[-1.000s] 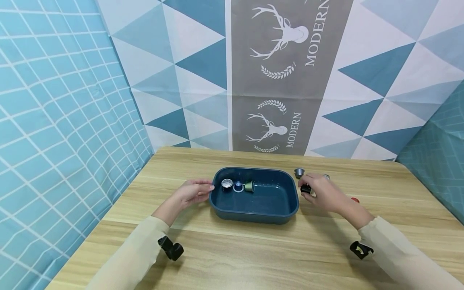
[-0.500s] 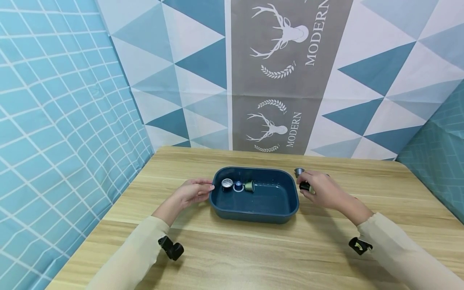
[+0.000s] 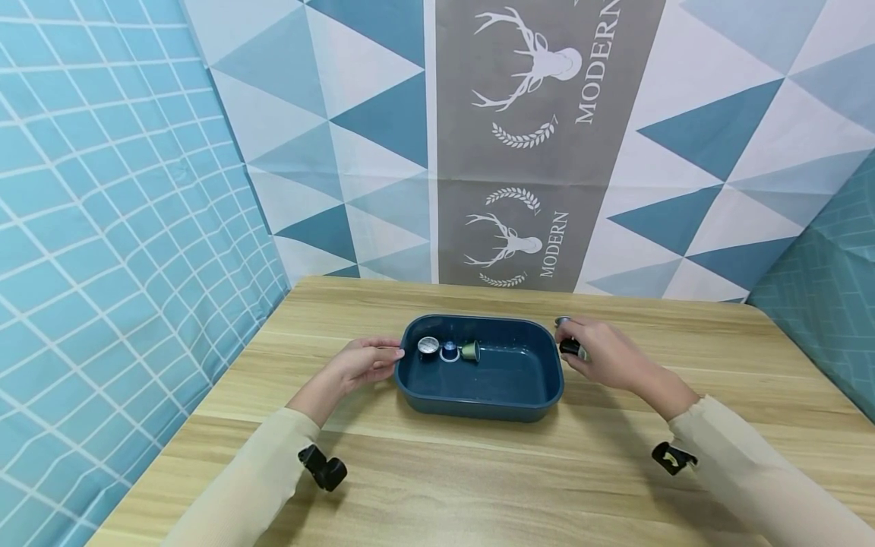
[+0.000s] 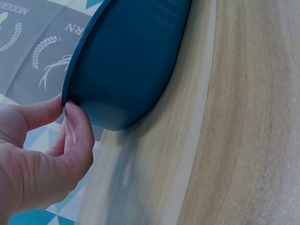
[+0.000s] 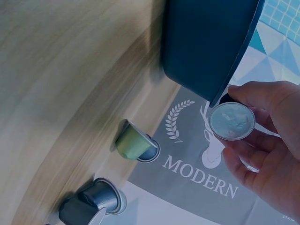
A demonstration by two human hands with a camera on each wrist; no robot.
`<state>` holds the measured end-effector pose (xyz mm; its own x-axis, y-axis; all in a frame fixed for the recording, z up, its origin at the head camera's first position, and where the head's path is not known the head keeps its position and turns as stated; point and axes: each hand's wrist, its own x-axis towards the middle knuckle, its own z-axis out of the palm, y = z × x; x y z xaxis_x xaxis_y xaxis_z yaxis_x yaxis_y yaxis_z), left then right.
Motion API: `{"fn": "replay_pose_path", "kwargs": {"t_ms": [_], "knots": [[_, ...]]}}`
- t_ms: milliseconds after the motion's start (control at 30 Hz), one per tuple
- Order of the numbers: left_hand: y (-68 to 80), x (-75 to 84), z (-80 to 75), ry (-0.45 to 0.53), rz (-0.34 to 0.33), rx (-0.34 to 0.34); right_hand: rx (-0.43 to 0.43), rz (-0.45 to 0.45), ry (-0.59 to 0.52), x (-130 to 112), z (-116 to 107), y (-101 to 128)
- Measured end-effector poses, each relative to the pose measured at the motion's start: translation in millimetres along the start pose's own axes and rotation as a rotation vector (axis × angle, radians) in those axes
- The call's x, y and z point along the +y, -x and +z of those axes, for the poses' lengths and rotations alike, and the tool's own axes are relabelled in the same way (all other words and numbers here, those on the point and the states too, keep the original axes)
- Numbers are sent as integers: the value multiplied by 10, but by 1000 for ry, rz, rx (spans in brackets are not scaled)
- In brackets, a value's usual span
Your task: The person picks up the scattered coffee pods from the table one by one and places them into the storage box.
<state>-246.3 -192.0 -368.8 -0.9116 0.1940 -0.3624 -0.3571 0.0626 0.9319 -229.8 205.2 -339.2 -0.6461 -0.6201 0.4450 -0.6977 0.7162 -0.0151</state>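
Note:
My left hand (image 3: 362,361) pinches the left rim of a dark blue plastic tub (image 3: 475,409) between thumb and fingers, as the left wrist view also shows. Inside the tub, toward its left, lie a foil-lidded coffee capsule (image 3: 428,346), a blue capsule (image 3: 449,350) and a green capsule (image 3: 470,351) on its side. Just outside the tub's right end, my right hand (image 3: 608,355) holds a black coffee capsule (image 3: 570,346) between thumb and fingers. Its pale foil lid (image 5: 232,121) faces the camera in the right wrist view.
On the wooden table (image 3: 437,479), a grey-blue capsule (image 3: 562,320) is partly hidden behind my right fingers. The right wrist view shows another green capsule (image 5: 131,143) and dark capsules (image 5: 101,194) lying near each other. A patterned cloth (image 3: 383,152) hangs behind the table.
My right hand has moved slightly left toward the tub with the black capsule. It now covers more of the grey-blue capsule, and a red one is hidden. My left hand has not moved.

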Motion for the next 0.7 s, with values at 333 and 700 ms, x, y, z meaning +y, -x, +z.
{"fn": "replay_pose_path", "kwargs": {"t_ms": [333, 700], "knots": [[-2, -11, 5, -17, 8, -7, -71, 43, -20, -73, -44, -74], [8, -7, 1, -24, 10, 7, -88, 0, -13, -134, -22, -215]]}}
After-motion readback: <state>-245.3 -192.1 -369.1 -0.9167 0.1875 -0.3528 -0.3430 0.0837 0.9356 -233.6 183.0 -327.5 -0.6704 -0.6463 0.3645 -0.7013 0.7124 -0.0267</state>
